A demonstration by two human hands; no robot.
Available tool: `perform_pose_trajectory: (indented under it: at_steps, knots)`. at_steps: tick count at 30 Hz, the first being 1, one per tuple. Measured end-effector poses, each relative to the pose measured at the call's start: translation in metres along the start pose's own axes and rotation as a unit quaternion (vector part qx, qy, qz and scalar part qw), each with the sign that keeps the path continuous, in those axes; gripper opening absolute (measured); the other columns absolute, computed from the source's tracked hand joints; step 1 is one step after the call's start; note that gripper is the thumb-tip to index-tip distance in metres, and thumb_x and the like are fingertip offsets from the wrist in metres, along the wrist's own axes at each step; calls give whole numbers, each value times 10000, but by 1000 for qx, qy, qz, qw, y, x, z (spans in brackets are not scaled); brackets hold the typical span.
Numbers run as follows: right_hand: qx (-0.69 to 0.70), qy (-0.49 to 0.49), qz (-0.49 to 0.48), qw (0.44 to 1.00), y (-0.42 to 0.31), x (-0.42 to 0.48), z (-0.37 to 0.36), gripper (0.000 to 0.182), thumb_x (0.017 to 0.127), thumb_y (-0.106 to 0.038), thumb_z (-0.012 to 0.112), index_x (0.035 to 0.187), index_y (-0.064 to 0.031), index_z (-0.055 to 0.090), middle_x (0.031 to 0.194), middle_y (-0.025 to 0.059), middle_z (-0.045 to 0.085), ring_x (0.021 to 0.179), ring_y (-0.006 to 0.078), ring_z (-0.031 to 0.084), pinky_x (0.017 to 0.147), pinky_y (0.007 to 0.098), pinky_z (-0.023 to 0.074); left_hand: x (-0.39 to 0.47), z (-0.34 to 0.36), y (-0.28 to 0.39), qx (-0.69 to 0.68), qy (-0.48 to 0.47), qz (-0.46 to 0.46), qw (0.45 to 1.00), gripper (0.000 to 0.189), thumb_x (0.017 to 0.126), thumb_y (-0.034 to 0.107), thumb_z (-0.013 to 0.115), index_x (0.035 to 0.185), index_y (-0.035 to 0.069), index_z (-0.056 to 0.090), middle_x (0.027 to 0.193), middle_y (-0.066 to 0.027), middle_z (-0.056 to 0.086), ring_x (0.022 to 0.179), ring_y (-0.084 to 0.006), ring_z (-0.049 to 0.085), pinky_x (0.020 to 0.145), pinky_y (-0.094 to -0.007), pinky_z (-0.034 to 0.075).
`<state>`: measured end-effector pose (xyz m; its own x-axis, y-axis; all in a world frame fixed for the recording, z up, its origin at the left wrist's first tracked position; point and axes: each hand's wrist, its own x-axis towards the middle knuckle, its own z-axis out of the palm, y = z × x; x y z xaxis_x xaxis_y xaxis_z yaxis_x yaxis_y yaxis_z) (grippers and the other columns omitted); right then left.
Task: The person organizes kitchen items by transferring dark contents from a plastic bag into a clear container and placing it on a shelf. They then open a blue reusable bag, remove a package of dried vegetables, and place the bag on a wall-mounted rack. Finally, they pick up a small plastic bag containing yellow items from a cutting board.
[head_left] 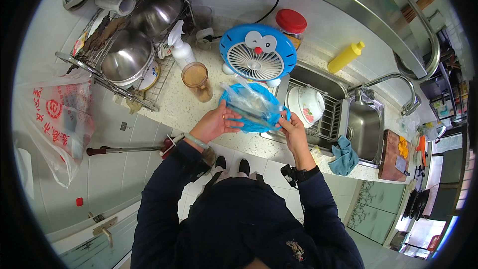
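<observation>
A thin blue plastic bag (257, 124) hangs between my two hands, over the front part of the speckled countertop (160, 116). Crumpled clear plastic (251, 99) lies in the blue bag's mouth. My right hand (295, 129) pinches the blue bag's rim at its right side between thumb and fingers. On the other side is my left hand (216, 121), palm toward the bag and fingers spread against it. Whether the left thumb grips the plastic cannot be made out. Just behind the bag stands a blue cartoon-faced fan (257, 54), and a brown-lidded jar (198, 82) is left of it.
A wire rack (108, 82) holds steel bowls (127, 56) at left, beside a white spray bottle (182, 50). White bowls (304, 104) sit on the sink's drying rack (330, 119). A teal cloth (343, 157) drapes over the sink edge. A cutting board (392, 155) lies farther right.
</observation>
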<state>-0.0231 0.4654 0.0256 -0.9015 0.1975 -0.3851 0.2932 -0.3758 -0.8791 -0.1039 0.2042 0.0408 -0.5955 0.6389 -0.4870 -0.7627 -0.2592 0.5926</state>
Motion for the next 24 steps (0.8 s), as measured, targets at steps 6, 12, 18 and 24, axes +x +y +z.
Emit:
perform_pose_trajectory:
  at_steps: [6, 12, 18, 24]
  knots:
    - [16, -63, -72, 995, -27, -14, 16, 653, 752, 56, 638, 1340, -34, 370, 895, 4, 553, 824, 84, 534, 767, 220, 433, 62, -61, -36, 308, 281, 175, 892, 450, 826, 365, 647, 1061, 6, 511, 1008, -105, 545, 926, -199, 554, 735, -330, 486]
    - [26, -48, -60, 997, -33, -21, 19, 677, 765, 33, 639, 1367, -49, 338, 889, 1, 555, 796, 78, 536, 735, 212, 429, 56, -38, -11, 27, 178, 81, 980, 418, 761, 294, 739, 1039, 46, 549, 842, -15, 529, 728, -139, 521, 662, -304, 463]
    - [4, -40, -43, 998, -48, -26, 12, 577, 828, -47, 609, 1353, -74, 372, 812, -11, 549, 724, 89, 538, 676, 221, 420, 68, -57, -2, -45, 86, 7, 995, 265, 810, 214, 694, 1014, 88, 582, 951, -35, 629, 820, -148, 610, 763, -279, 492]
    - [93, -80, -74, 990, -81, -46, 4, 501, 869, -47, 558, 1339, -35, 383, 794, 13, 553, 676, 89, 542, 591, 202, 436, 8, 18, 44, 146, 133, 132, 971, 227, 850, 202, 621, 1033, 77, 573, 939, -33, 634, 804, -143, 614, 746, -291, 499]
